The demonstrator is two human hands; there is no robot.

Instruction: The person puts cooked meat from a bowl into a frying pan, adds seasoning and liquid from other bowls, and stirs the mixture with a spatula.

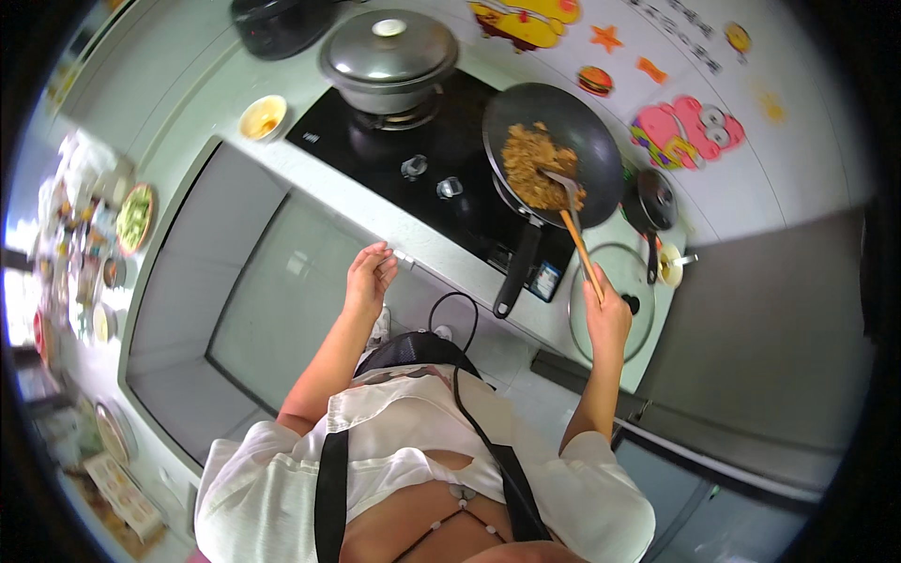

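Observation:
My right hand point(608, 314) is wrapped round the wooden handle of a spatula point(580, 246). The spatula's metal blade is in a dark wok point(595, 141), against a heap of brown crumbly food point(535, 169). This wok stands on the right side of a black gas hob point(361, 150), its long black handle pointing toward me. My left hand point(372, 275) hovers by the counter's front edge, left of the wok handle. Its fingers are loosely bent and a little apart, with nothing visible in them.
A lidded grey pot point(389, 70) occupies the left burner. Beside the hob sits a small yellowish bowl point(264, 118). On the right are a glass lid point(615, 328), a small black saucepan point(654, 199) and a cup point(670, 266). A plate of green food point(136, 218) stands far left.

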